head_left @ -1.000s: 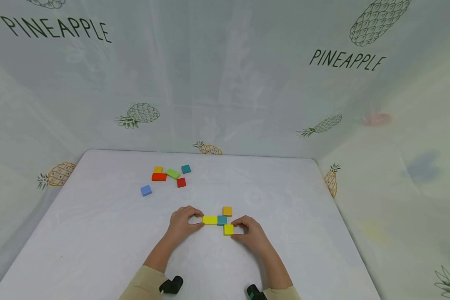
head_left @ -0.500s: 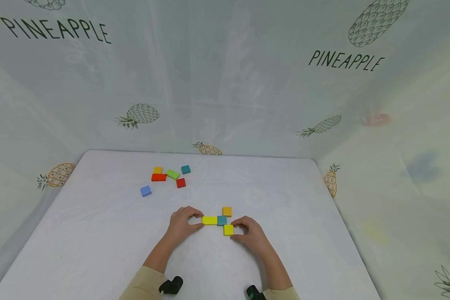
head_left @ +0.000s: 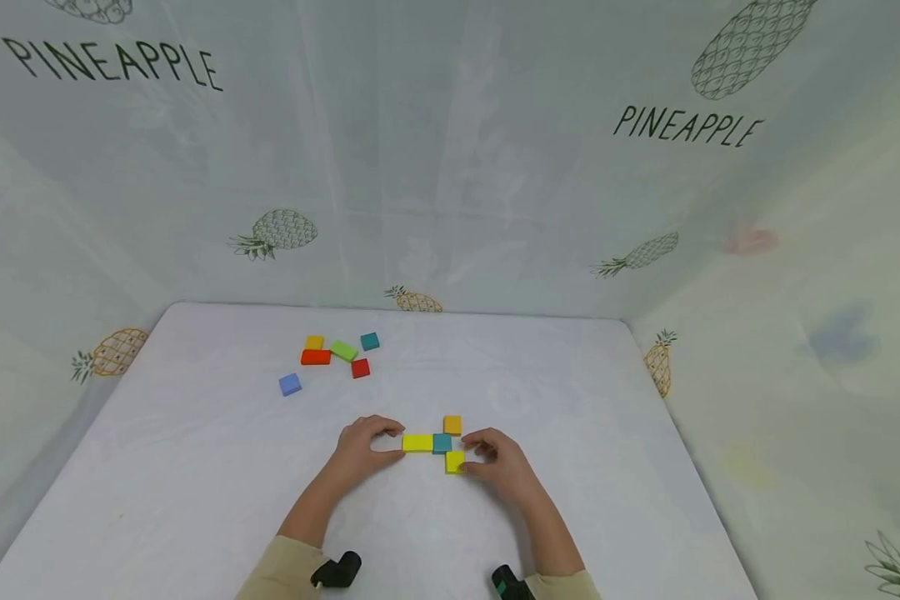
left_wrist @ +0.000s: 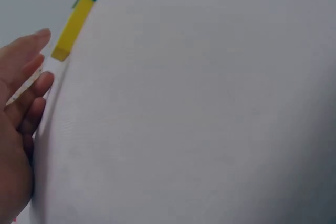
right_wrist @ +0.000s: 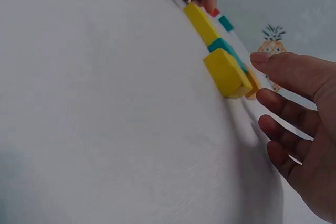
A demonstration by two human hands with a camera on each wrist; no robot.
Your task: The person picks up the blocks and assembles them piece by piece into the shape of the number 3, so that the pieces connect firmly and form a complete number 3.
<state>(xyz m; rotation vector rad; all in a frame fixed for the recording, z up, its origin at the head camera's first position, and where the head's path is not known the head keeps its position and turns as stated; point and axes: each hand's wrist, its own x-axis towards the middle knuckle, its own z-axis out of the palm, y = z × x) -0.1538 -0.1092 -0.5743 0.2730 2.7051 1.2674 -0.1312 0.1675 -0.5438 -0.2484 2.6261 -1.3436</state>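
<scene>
A long yellow block (head_left: 417, 443) lies end to end with a teal block (head_left: 442, 443). An orange block (head_left: 452, 425) sits at the teal block's upper right, a short yellow block (head_left: 453, 462) at its lower right. My left hand (head_left: 365, 446) curves around the long block's left end; the left wrist view shows a small gap between its fingers and that block (left_wrist: 73, 27). My right hand (head_left: 501, 462) is beside the short yellow block, thumb tip over its right edge in the head view. In the right wrist view, its parted fingers stand off that block (right_wrist: 226, 72).
Towards the back left of the white table (head_left: 570, 400) lie an orange block (head_left: 313, 342), a long red one (head_left: 316, 357), a green one (head_left: 343, 351), a teal one (head_left: 370, 341), a small red one (head_left: 360, 368) and a blue one (head_left: 289, 384). A pineapple-print cloth (head_left: 435, 167) hangs behind.
My right thumb has shifted slightly up and left, over the short yellow block's edge, while its other fingers have moved a little. The left hand and the blocks keep their arrangement.
</scene>
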